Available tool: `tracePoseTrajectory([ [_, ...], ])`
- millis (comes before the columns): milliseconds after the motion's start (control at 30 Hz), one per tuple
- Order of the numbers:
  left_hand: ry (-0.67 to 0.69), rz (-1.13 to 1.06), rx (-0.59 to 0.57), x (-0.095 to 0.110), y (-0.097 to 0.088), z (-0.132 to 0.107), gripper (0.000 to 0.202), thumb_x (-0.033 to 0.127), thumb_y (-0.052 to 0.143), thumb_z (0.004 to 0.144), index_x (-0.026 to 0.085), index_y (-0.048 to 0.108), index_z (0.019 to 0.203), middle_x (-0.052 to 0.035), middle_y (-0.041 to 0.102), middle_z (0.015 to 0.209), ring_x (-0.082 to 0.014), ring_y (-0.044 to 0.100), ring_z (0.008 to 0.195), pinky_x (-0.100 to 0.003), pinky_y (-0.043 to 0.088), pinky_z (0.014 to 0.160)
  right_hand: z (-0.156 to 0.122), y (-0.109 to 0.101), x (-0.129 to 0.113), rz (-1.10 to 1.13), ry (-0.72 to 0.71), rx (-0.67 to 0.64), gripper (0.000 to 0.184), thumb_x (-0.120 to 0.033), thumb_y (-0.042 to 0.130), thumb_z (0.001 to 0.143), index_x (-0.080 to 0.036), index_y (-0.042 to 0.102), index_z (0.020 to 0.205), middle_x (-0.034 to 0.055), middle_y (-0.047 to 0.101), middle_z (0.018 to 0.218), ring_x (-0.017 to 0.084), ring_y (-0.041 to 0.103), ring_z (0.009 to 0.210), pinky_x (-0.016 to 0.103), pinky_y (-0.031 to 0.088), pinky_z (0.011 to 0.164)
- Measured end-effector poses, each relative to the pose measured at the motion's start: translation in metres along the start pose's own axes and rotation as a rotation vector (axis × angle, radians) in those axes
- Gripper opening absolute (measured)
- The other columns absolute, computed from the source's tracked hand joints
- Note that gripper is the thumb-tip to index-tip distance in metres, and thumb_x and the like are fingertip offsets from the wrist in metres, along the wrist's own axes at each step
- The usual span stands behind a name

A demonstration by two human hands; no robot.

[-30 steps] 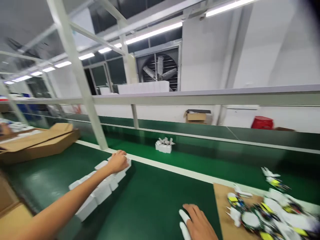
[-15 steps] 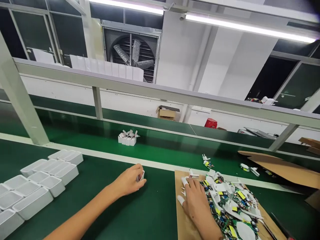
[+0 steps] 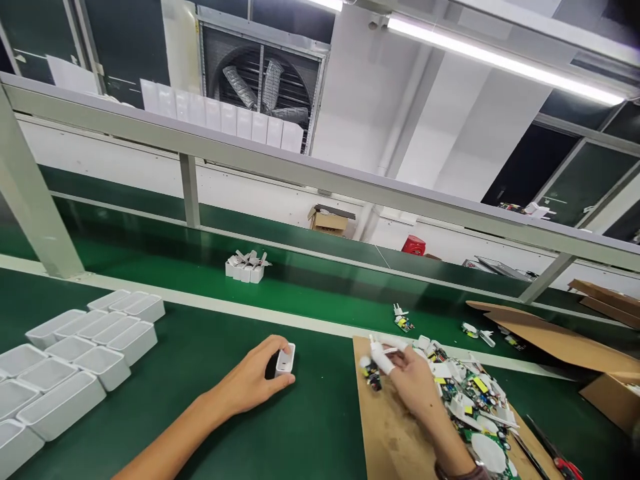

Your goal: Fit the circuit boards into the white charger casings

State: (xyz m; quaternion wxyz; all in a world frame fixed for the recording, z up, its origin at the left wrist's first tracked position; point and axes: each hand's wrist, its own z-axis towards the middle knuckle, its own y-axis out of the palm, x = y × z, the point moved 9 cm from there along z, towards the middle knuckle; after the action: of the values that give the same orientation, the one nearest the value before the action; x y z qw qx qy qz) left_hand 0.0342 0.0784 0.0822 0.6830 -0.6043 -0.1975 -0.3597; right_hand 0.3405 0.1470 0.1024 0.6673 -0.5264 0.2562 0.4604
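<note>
Head view: left hand [image 3: 253,383] grips a small white shell [image 3: 285,359] upright on the green desk [image 3: 310,427], open end up. Right hand [image 3: 407,377], just to its right over the cardboard sheet [image 3: 390,440], pinches a small circuit board [image 3: 373,377] beside the parts pile [image 3: 475,400].

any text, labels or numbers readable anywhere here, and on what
None can be read.
Yellow labels on the circuit boards: too small and blurred.
White shell in the left hand: no print visible.
White shells at the left: plain.
Cardboard box behind the belt: no legible marking.
Right hand holds a small part, unmarked as far as can be seen.
</note>
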Motion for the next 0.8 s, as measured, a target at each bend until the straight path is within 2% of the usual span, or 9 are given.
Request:
tracePoseTrajectory([
  [133, -0.066, -0.002, 0.002, -0.012, -0.006, -0.007, 0.062, 0.041, 0.073, 0.087, 0.03, 0.053, 0.144, -0.007, 0.066, 0.139, -0.0304, 0.068, 0.12, -0.038, 0.056, 0.099, -0.01, 0.071, -0.013, 0.01, -0.038, -0.134, 0.049, -0.061, 0.069, 0.089, -0.018, 0.074, 0.112, 0.0083, 0.079, 0.088, 0.028, 0.078, 0.084, 0.043, 0.065, 0.077],
  [167, -0.068, -0.002, 0.002, -0.015, -0.008, -0.009, 0.066, 0.042, 0.073, 0.088, 0.031, 0.05, 0.149, -0.0071, 0.064, 0.144, -0.0311, 0.066, 0.126, -0.038, 0.055, 0.103, -0.01, 0.082, -0.015, -0.01, -0.052, -0.158, 0.046, -0.058, 0.071, 0.089, -0.018, 0.074, 0.112, 0.0088, 0.079, 0.092, 0.028, 0.077, 0.087, 0.043, 0.065, 0.079],
  [233, -0.077, 0.009, -0.007, -0.022, -0.009, -0.012, 0.069, 0.044, 0.07, 0.091, 0.033, 0.046, 0.154, -0.0069, 0.06, 0.15, -0.0317, 0.063, 0.131, -0.037, 0.055, 0.105, -0.005, 0.089, -0.017, -0.081, -0.085, -0.188, 0.04, -0.049, 0.073, 0.09, -0.018, 0.074, 0.115, 0.0107, 0.078, 0.106, 0.028, 0.076, 0.099, 0.045, 0.063, 0.089],
  [333, -0.092, 0.031, 0.001, -0.033, -0.005, -0.014, 0.069, 0.049, 0.067, 0.093, 0.036, 0.045, 0.157, -0.0057, 0.056, 0.155, -0.0331, 0.064, 0.131, -0.038, 0.058, 0.101, 0.022, 0.071, -0.012, -0.256, -0.128, -0.2, 0.034, -0.036, 0.071, 0.093, -0.018, 0.071, 0.123, 0.0123, 0.072, 0.126, 0.029, 0.066, 0.123, 0.049, 0.051, 0.11],
  [400, -0.086, 0.039, 0.028, -0.039, 0.002, -0.015, 0.07, 0.05, 0.067, 0.093, 0.04, 0.043, 0.159, -0.0033, 0.055, 0.158, -0.0342, 0.064, 0.133, -0.041, 0.059, 0.102, 0.051, 0.048, -0.002, -0.395, -0.117, -0.196, 0.034, -0.032, 0.07, 0.096, -0.017, 0.067, 0.127, 0.0118, 0.067, 0.134, 0.03, 0.06, 0.131, 0.053, 0.045, 0.116],
  [467, -0.084, 0.045, 0.061, -0.045, 0.008, -0.016, 0.073, 0.048, 0.068, 0.093, 0.045, 0.04, 0.16, -0.0008, 0.054, 0.16, -0.036, 0.06, 0.139, -0.045, 0.057, 0.108, 0.083, 0.024, 0.015, -0.533, -0.06, -0.186, 0.037, -0.033, 0.071, 0.098, -0.017, 0.064, 0.131, 0.0112, 0.063, 0.139, 0.031, 0.058, 0.133, 0.057, 0.047, 0.113],
  [567, -0.087, 0.053, 0.061, -0.058, 0.016, -0.016, 0.078, 0.049, 0.071, 0.09, 0.048, 0.038, 0.161, 0.001, 0.055, 0.16, -0.0391, 0.052, 0.146, -0.052, 0.053, 0.114, 0.124, -0.003, 0.044, -0.699, 0.073, -0.194, 0.037, -0.036, 0.07, 0.1, -0.018, 0.063, 0.132, 0.0108, 0.063, 0.138, 0.029, 0.064, 0.123, 0.053, 0.055, 0.104],
  [700, -0.083, 0.075, -0.035, -0.076, 0.025, -0.015, 0.081, 0.053, 0.072, 0.089, 0.053, 0.033, 0.161, 0.0043, 0.051, 0.161, -0.0383, 0.045, 0.15, -0.054, 0.049, 0.118, 0.152, -0.012, 0.072, -0.803, 0.198, -0.27, 0.035, -0.037, 0.07, 0.101, -0.017, 0.064, 0.13, 0.0099, 0.066, 0.131, 0.025, 0.069, 0.111, 0.047, 0.06, 0.094],
  [800, -0.086, 0.078, -0.024, -0.088, 0.025, -0.014, 0.081, 0.051, 0.073, 0.088, 0.054, 0.035, 0.16, 0.0037, 0.051, 0.162, -0.0399, 0.044, 0.15, -0.057, 0.049, 0.117, 0.16, -0.012, 0.073, -0.815, 0.199, -0.323, 0.034, -0.037, 0.07, 0.101, -0.018, 0.064, 0.129, 0.009, 0.067, 0.129, 0.025, 0.069, 0.11, 0.046, 0.06, 0.093],
])
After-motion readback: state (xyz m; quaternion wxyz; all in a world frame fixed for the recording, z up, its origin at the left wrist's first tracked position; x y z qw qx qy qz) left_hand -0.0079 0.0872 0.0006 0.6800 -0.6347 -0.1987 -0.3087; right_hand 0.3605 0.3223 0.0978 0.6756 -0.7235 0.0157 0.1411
